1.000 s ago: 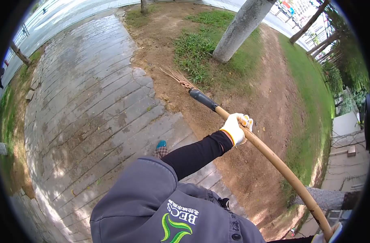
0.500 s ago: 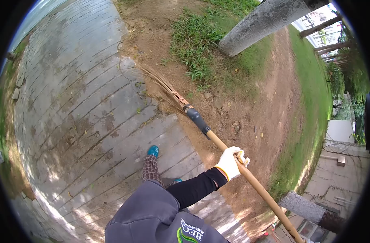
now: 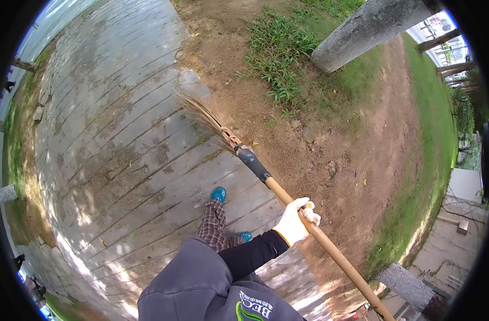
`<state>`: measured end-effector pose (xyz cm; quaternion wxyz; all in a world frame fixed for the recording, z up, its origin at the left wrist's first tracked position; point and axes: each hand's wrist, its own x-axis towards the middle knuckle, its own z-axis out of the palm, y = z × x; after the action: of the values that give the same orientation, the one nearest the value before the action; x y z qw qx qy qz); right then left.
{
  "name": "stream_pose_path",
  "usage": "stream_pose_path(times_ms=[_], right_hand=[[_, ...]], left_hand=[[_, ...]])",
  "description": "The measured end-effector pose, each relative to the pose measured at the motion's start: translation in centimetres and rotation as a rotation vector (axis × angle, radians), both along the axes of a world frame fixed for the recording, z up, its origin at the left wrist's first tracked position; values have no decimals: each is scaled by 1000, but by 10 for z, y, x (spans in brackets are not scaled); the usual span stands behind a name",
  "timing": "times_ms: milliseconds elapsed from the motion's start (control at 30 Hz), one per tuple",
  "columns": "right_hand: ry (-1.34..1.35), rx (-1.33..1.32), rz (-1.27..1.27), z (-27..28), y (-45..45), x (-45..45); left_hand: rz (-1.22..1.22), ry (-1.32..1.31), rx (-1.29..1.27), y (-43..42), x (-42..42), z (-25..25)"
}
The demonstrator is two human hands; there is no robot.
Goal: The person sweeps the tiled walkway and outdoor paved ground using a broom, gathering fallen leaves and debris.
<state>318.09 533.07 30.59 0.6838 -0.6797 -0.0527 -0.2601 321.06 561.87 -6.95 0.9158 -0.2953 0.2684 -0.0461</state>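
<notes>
My left hand [image 3: 295, 220], in a white glove with a yellow cuff, is closed around the wooden handle of a long broom [image 3: 338, 255]. The handle slants from the lower right up toward the middle. A black sleeve joins it to a head of thin brown bristles [image 3: 208, 119]. These bristles spread over the edge where grey paving [image 3: 121, 134] meets bare soil [image 3: 330, 155]; whether their tips touch the ground is hard to tell. My right hand is out of view, as is the handle's far end.
A thick grey trunk or post [image 3: 357, 40] rises at upper right beside a weed patch [image 3: 282, 53]. Another pale trunk [image 3: 405, 283] stands lower right, near a wall [image 3: 437, 241]. My teal shoes [image 3: 218, 194] are on the paving. Small leaves lie scattered.
The broom head has swept left, from the soil edge further over the paving, and my left hand has moved with it. The view has shifted, and more of my second shoe shows.
</notes>
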Motion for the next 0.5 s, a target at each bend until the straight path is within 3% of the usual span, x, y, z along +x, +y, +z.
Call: stream_pose_path(times_ms=[133, 167, 200, 267, 300, 400, 433, 500], right_hand=[[-14, 477, 403, 8, -5, 36], [-41, 353, 409, -5, -4, 47], [-131, -87, 151, -28, 25, 61], [156, 444, 861, -69, 96, 75], [26, 293, 692, -100, 141, 73], [14, 69, 923, -138, 241, 53], [-2, -5, 1004, -134, 249, 50], [104, 126, 1144, -112, 211, 57]], left_hand=[[98, -137, -55, 54, 27, 44], [191, -209, 3, 80, 44, 32], [230, -158, 106, 116, 57, 28], [394, -142, 239, 187, 80, -10], [445, -121, 298, 221, 84, -39], [459, 60, 345, 276, 45, -132], [397, 153, 302, 271, 22, -145], [461, 177, 302, 217, -32, -118]])
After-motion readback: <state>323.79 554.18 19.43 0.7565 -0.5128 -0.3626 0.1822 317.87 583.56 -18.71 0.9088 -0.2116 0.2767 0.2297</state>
